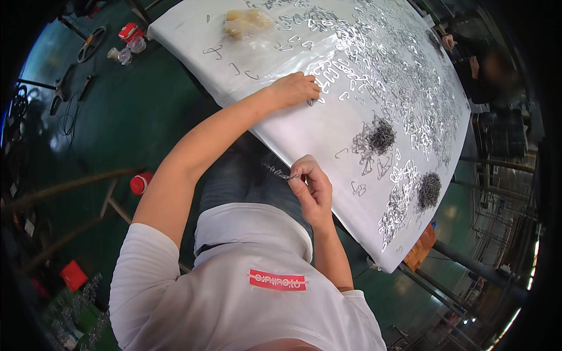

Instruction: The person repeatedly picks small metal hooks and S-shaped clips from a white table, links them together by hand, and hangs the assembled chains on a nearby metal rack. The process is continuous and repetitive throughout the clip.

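Note:
My left hand [295, 90] rests over the white-covered table with its fingers curled down. A small piece of bent metal, seemingly a wire hook [312, 102], shows at its fingertips, beside a spread of shiny wire hooks [333, 76]. Nearer my body, just off the table's edge, my right hand [311, 187] pinches a short string of linked wire hooks [275, 170] between thumb and fingers. The string sticks out to the left over my lap. How its links join is too small to tell.
The table [304, 137] carries many scattered hooks and dark, tangled wire clumps [382, 136]. A clear plastic bag with something yellowish [249, 24] lies at its far left. Another person's hand [474, 66] shows across the table. A red container [140, 183] stands low at left.

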Motion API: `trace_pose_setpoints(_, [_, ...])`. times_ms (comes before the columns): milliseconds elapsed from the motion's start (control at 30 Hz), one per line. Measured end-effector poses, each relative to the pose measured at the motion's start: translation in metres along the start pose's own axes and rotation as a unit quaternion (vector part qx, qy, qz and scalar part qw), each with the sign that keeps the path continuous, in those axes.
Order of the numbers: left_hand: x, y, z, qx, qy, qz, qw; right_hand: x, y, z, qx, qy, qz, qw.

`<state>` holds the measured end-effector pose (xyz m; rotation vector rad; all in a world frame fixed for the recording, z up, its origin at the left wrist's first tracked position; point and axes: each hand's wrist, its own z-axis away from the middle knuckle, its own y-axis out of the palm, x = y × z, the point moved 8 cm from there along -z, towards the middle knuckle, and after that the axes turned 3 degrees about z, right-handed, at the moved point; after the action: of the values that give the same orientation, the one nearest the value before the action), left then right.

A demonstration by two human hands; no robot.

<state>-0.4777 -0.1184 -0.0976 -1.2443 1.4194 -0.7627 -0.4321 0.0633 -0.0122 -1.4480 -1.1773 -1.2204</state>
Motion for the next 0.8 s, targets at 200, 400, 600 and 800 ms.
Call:
trace_pose_setpoints(200, [0.006, -0.007, 0.009, -0.029, -0.045, -0.043, 0.998, -0.006, -0.006, 0.003, -0.006, 0.004, 0.008, 1.000])
trace_pose_setpoints(400, [0.018, -0.011, 0.010, -0.074, -0.125, 0.093, 0.985, -0.010, -0.004, 0.006, -0.011, 0.003, 0.014, 1.000])
trace_pose_setpoints(600, [0.016, -0.007, -0.005, -0.026, -0.140, 0.056, 0.988, -0.018, 0.000, 0.011, -0.018, 0.028, -0.027, 0.999])
trace_pose_setpoints(800, [0.031, -0.022, 0.004, -0.026, -0.252, 0.145, 0.956, -0.020, 0.000, 0.013, -0.013, 0.034, -0.020, 0.999])
